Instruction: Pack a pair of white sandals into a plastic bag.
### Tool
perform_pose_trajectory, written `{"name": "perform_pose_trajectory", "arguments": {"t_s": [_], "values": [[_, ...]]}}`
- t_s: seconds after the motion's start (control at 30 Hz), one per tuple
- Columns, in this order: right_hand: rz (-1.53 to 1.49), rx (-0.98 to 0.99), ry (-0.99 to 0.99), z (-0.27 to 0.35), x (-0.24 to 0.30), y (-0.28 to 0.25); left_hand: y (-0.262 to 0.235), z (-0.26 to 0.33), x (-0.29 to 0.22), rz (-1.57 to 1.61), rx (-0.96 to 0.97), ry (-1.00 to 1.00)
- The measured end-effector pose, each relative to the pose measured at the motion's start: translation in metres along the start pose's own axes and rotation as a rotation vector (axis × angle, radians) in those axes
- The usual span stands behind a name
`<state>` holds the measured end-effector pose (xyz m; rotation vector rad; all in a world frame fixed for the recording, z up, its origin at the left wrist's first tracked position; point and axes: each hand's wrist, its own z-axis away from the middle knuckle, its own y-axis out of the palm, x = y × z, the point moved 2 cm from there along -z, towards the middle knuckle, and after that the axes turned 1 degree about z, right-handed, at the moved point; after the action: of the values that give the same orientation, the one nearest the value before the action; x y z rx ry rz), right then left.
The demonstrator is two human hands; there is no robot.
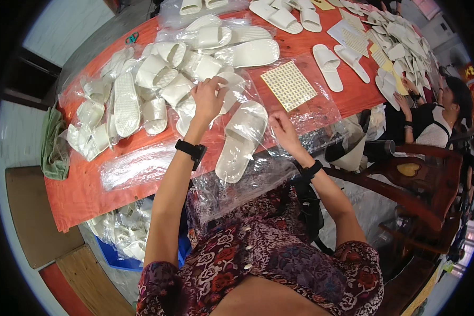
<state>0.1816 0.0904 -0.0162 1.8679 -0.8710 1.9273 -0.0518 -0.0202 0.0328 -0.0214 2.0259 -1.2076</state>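
Observation:
A single off-white slipper point(242, 139) lies in a clear plastic bag point(231, 197) at the table's near edge, and the bag hangs over toward my lap. My left hand point(208, 99) is beyond the slipper's left side, beside the heap of bagged slippers point(195, 63). Its fingers are bent down onto the plastic; what they pinch there is hidden. To the right of the slipper's strap, my right hand point(283, 129) has its fingers curled closed on the bag's edge. Farther right, a yellow-edged sheet of small labels point(288, 86) rests on clear plastic.
Flat clear bags point(142, 166) lie at the table's near left. A loose slipper pair point(327, 67) and a large slipper pile point(400, 47) are at the right, where another person point(432, 118) works. Below stands a blue bin point(113, 255) of bagged slippers; a wooden chair point(405, 179) is at right.

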Motion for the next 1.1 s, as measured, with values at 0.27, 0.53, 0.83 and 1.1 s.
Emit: {"name": "perform_pose_trajectory", "arguments": {"t_s": [0.27,0.53,0.83,1.1], "values": [[0.097,0.310,0.335,0.075,0.029,-0.022,0.009,-0.002,0.014,0.008,-0.180,-0.068],[-0.018,0.333,0.626,0.091,0.004,-0.049,0.011,-0.003,0.025,-0.019,-0.142,-0.187],[0.267,0.028,0.110,0.018,0.013,-0.030,0.042,-0.006,-0.019,0.064,-0.121,-0.151],[0.102,0.005,0.205,-0.059,-0.049,-0.115,0.043,0.012,-0.071,0.027,-0.259,0.147]]}}
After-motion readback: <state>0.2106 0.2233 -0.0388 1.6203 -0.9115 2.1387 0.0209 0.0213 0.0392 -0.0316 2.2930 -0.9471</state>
